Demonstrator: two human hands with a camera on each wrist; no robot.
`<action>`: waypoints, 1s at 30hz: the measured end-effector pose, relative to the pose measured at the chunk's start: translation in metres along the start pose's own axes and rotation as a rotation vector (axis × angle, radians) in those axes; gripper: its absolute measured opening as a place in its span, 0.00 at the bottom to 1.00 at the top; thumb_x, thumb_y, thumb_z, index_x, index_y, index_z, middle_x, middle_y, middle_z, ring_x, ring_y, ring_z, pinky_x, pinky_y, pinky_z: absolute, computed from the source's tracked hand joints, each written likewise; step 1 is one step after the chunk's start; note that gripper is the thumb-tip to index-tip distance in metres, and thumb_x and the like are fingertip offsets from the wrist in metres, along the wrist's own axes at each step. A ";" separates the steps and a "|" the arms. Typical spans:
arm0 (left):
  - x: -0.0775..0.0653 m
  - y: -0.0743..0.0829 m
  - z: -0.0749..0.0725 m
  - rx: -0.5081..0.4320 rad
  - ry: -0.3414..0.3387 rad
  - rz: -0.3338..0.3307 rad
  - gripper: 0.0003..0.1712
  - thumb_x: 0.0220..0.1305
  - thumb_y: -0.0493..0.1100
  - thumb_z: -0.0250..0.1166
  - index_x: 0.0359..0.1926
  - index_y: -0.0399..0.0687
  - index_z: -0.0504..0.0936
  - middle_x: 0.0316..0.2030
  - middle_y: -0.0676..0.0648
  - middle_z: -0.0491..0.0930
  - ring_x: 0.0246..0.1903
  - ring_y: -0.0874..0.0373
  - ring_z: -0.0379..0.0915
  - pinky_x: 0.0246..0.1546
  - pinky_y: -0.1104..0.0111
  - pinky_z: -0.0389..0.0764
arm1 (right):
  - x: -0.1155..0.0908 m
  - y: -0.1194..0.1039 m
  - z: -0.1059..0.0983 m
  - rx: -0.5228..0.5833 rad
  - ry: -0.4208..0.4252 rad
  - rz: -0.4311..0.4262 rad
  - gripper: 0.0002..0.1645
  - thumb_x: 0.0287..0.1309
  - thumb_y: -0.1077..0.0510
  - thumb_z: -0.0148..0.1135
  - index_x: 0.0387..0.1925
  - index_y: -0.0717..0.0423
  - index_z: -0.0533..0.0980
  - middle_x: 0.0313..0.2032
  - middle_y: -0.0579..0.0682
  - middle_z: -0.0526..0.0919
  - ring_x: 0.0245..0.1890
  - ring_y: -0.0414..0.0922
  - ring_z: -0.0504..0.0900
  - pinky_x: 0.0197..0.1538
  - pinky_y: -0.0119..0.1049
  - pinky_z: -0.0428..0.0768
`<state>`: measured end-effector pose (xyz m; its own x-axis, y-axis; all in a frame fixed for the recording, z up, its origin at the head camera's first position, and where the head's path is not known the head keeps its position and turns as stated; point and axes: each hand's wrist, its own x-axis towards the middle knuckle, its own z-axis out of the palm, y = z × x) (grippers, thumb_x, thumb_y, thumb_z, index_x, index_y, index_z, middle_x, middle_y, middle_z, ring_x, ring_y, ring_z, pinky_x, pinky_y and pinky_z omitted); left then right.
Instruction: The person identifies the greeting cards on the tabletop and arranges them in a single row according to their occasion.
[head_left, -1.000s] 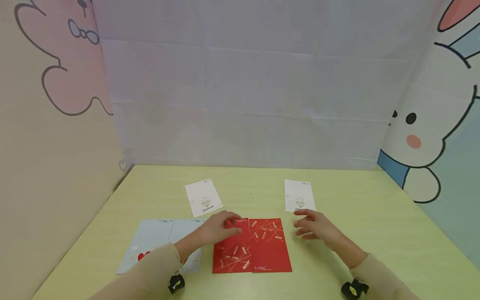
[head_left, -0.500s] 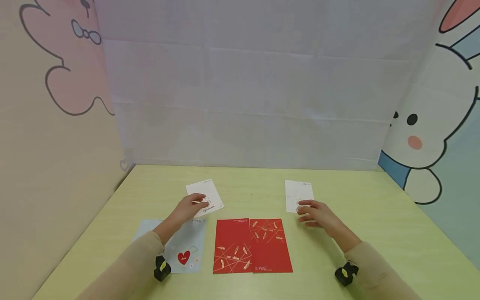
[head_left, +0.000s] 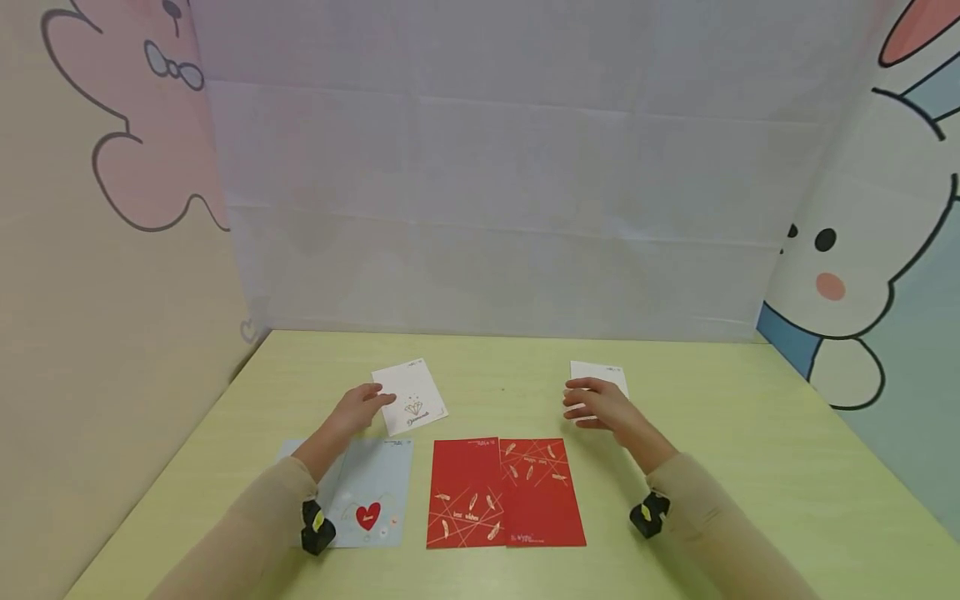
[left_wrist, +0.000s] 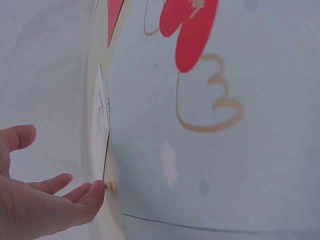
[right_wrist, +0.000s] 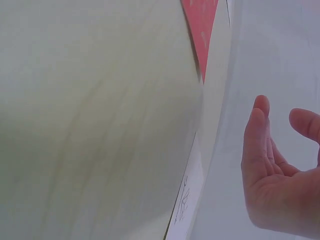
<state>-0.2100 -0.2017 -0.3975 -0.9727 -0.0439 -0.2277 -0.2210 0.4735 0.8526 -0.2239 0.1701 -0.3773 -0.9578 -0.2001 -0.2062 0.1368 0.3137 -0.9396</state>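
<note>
Partner: What have you got from your end, biggest first?

Operator: A pale yellow-green bench (head_left: pixel 735 417). On its near side, I see pale blue panels (head_left: pixel 378 475), partly hidden by the left arm (head_left: pixel 247 517); I can't tell whether they're one folded card or two. Just to their right lie two red cards (head_left: pixel 543 504), side by side.

Partner: And the pieces that matter?

Operator: The white cards, I'd say, both farther back. The left white card (head_left: pixel 412 396) lies flat and angled, near the gap between blue and red. The right white card (head_left: pixel 609 373) is well apart from it, its lower part hidden on my head view.

Partner: Grips?

Operator: The left grip (head_left: pixel 358 410) has thumb and fingers apart at the left white card's edge; I can't tell if it touches. The right grip (head_left: pixel 603 408) is spread likewise over the right white card, holding nothing.

Partner: So which step?

Operator: I judge it's the reach for both white cards. Next calls for bringing fingertips down to the edges and pinching; flat card could be awkward to pick up, so I'd slide it.
</note>
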 end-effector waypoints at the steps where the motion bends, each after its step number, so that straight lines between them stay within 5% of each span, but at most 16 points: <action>1: 0.001 0.000 0.000 -0.008 0.002 -0.003 0.33 0.63 0.46 0.52 0.61 0.30 0.54 0.59 0.30 0.54 0.56 0.38 0.55 0.51 0.52 0.62 | 0.001 -0.002 0.003 0.002 -0.002 -0.001 0.27 0.59 0.57 0.51 0.56 0.69 0.62 0.47 0.63 0.73 0.38 0.51 0.79 0.40 0.39 0.76; 17: -0.003 -0.001 -0.004 -0.008 0.011 -0.025 0.34 0.63 0.46 0.51 0.62 0.29 0.52 0.59 0.28 0.54 0.56 0.36 0.54 0.52 0.51 0.60 | 0.027 -0.010 0.055 0.023 -0.028 0.009 0.23 0.57 0.58 0.53 0.53 0.65 0.67 0.46 0.58 0.74 0.41 0.52 0.77 0.41 0.42 0.75; 30: -0.002 -0.001 -0.004 -0.072 -0.002 -0.034 0.35 0.63 0.46 0.50 0.62 0.28 0.51 0.58 0.28 0.55 0.55 0.35 0.54 0.52 0.51 0.59 | 0.040 -0.026 0.088 0.053 -0.131 -0.030 0.23 0.60 0.57 0.50 0.53 0.66 0.66 0.49 0.63 0.71 0.44 0.54 0.75 0.41 0.44 0.75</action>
<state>-0.2076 -0.2060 -0.3961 -0.9645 -0.0568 -0.2581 -0.2584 0.4076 0.8759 -0.2440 0.0723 -0.3854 -0.9210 -0.3293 -0.2081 0.1246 0.2570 -0.9583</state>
